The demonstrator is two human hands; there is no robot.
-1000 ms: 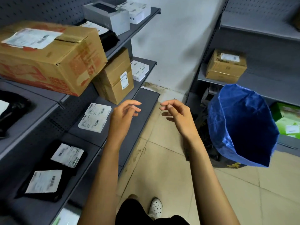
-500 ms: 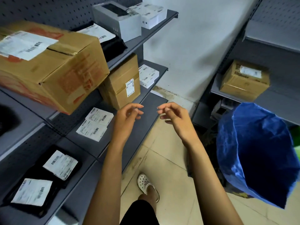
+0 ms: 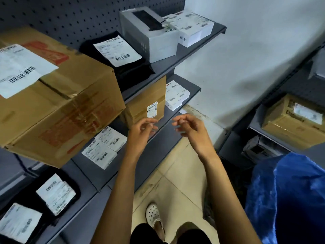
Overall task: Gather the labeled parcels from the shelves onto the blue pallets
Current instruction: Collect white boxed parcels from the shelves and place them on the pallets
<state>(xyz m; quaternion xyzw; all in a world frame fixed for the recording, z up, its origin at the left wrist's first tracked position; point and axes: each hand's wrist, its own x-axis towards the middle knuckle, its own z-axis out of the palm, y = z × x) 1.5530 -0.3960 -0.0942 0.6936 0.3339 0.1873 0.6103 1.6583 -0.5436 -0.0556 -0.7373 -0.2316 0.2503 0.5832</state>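
Large brown cardboard box (image 3: 58, 106): upper left of the frame, cut by the left edge; label print unreadable.
Blue plastic sack (image 3: 288, 199): lower right, cut by right and bottom edges.
Black mailer bags (image 3: 35, 205): lower left, partly cropped.
Small brown carton (image 3: 149, 101): top hidden under the shelf above.
Left fingers (image 3: 151, 123): motion-blurred.

The person has bare arms, black shorts (image 3: 149, 234) and a white shoe with little holes (image 3: 153, 214).
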